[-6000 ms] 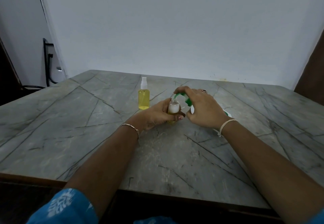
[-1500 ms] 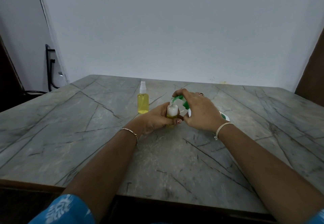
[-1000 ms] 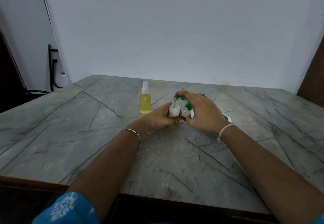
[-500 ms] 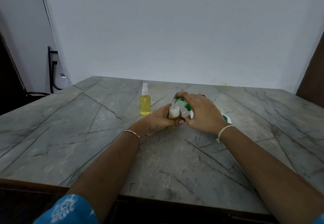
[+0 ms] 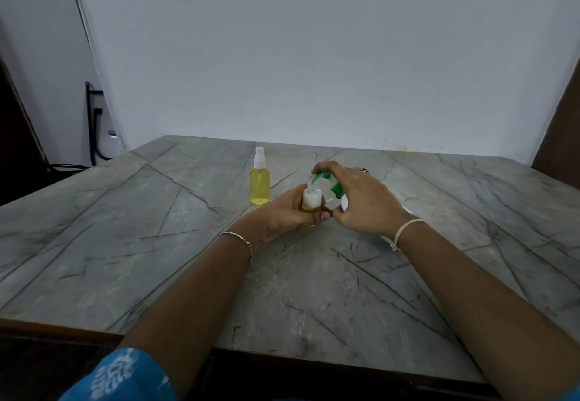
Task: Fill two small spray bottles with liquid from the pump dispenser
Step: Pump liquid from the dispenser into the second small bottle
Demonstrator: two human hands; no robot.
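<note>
My left hand (image 5: 284, 214) grips a small open spray bottle (image 5: 311, 200) that stands upright on the table, yellow liquid in its lower part. The green pump head (image 5: 328, 181) of the dispenser has its spout right over the bottle's mouth. My right hand (image 5: 361, 203) lies over the pump, fingers curved on its top; the white dispenser body is mostly hidden under it. A second spray bottle (image 5: 260, 181), capped in white and full of yellow liquid, stands a little to the left, untouched.
All of this sits on a grey marble table (image 5: 157, 243) with dark veins, its wooden front edge near me. A white wall rises behind. A black stand with cables (image 5: 92, 130) is off the table's far left corner.
Both hands stay on the open bottle and the pump. Only the camera view shifts slightly; the capped bottle has not moved.
</note>
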